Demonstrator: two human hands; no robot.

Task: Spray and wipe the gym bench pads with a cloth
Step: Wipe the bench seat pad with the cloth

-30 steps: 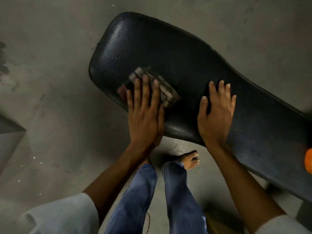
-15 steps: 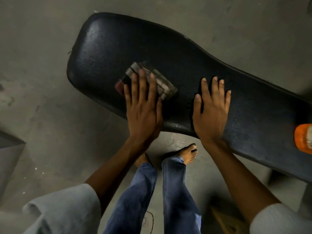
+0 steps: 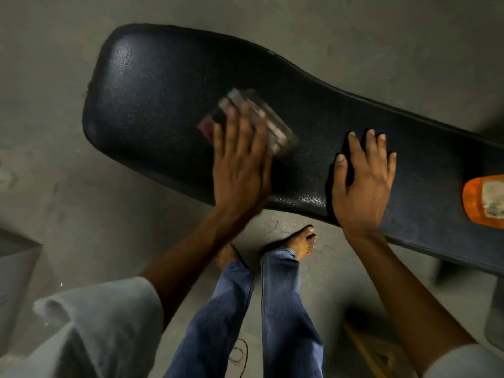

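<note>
Bench pad (image 3: 163, 110), black, long axis running 10 to 4 o'clock, wide rounded end at 10. Cloth (image 3: 261, 124) lies on it under left hand (image 3: 240, 170), fingers straight, pressing flat; unwiped wide end lies at 10 from those fingers. Right hand (image 3: 362, 186) flat, fingers spread, bracing pad at 3 o'clock of cloth.

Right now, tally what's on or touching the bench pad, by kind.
Hands: 2, left hand flat on the cloth, right hand flat on the bench pad
Cloths: 1, folded cloth
Orange bottles: 1, orange bottle at the right edge
Total: 4
</note>
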